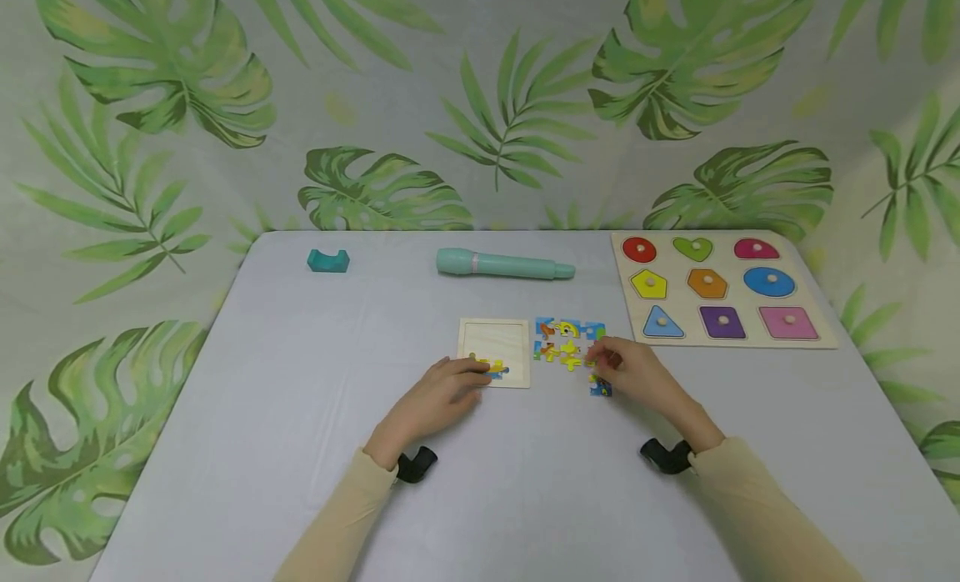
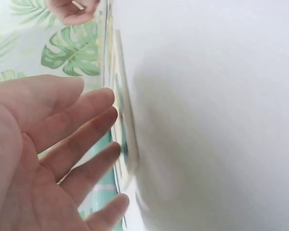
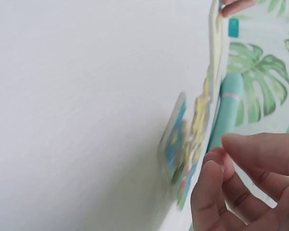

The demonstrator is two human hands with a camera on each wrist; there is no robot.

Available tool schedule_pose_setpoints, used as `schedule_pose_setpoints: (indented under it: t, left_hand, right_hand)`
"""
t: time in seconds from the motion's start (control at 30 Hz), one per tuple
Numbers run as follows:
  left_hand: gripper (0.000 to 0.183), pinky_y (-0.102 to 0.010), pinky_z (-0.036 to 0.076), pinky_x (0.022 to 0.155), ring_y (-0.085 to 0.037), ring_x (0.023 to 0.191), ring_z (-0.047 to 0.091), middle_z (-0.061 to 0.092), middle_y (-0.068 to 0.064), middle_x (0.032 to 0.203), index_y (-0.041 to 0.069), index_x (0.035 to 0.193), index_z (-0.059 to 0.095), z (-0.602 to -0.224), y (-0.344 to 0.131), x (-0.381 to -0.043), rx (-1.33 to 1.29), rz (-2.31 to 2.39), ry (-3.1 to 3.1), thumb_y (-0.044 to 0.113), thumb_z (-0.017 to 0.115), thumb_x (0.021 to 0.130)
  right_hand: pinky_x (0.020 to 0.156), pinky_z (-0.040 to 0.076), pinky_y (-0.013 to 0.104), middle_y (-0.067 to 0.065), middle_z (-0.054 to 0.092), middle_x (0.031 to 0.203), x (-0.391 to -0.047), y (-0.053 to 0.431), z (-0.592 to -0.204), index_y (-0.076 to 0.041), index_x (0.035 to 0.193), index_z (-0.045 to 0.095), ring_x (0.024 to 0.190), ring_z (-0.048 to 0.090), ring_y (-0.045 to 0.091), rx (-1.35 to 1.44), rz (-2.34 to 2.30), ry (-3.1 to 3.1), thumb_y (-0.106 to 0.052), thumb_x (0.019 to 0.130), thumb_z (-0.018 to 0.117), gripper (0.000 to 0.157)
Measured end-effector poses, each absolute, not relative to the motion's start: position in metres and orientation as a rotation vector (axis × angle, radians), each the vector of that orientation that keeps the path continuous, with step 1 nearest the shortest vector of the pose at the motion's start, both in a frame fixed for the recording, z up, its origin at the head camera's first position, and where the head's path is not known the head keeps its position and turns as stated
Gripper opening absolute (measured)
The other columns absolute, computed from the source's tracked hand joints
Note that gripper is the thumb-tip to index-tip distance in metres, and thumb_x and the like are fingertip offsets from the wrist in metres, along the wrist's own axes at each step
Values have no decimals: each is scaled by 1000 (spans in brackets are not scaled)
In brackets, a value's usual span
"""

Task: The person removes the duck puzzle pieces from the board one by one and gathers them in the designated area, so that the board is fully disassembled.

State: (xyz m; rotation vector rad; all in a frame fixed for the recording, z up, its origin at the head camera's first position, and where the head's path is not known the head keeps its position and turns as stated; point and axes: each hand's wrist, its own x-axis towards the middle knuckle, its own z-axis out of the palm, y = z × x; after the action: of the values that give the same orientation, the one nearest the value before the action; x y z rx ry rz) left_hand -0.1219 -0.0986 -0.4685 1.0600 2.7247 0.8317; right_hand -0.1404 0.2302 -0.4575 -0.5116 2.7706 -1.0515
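Observation:
In the head view a square wooden puzzle tray (image 1: 495, 330) lies flat, with a few joined jigsaw pieces (image 1: 497, 368) along its lower edge. My left hand (image 1: 442, 394) reaches over the tray's lower left, fingertips at those pieces; the left wrist view shows its fingers extended and apart. Right of the tray lie several loose jigsaw pieces (image 1: 570, 330), blue, yellow and orange. My right hand (image 1: 633, 372) is over their right side, with thumb and fingers bent toward each other. Whether a piece is between them is hidden. One jigsaw piece (image 1: 601, 387) lies just below its fingertips.
A mint-green tube with a wider end (image 1: 510, 266) lies behind the tray. At the back right is a wooden shape board (image 1: 727, 315) with knobbed coloured shapes. A small teal notched block (image 1: 328, 262) sits at the back left. A leaf-print cloth (image 1: 510, 107) hangs behind the table.

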Motion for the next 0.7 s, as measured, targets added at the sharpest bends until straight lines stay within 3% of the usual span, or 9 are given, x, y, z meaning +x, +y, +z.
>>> schedule_pose_setpoints:
  t: [0.17,0.47,0.7]
  left_hand:
    - [27,-41,34,105,-29,128,45,55,-12,133,2,119,67,-468,-104,-122,1070,838,2747,8,61,93]
    - [27,-45,37,103,-31,125,47,53,-14,134,6,119,68,-467,-108,-121,1037,835,2781,11,63,93]
    - [27,-42,42,99,-29,118,52,54,-13,130,6,119,68,-467,-110,-122,1008,863,2767,10,64,92]
  right_hand:
    - [66,48,27,1,59,84,-145,202,-450,-2,97,66,78,52,18,-597,-1105,2663,2,88,64,11]
    - [73,50,29,8,64,97,-157,146,-456,1,102,65,83,57,18,-816,-1196,2540,7,85,62,18]
    - [74,49,27,8,63,98,-160,122,-458,1,104,65,84,56,17,-770,-1157,2531,6,84,63,21]
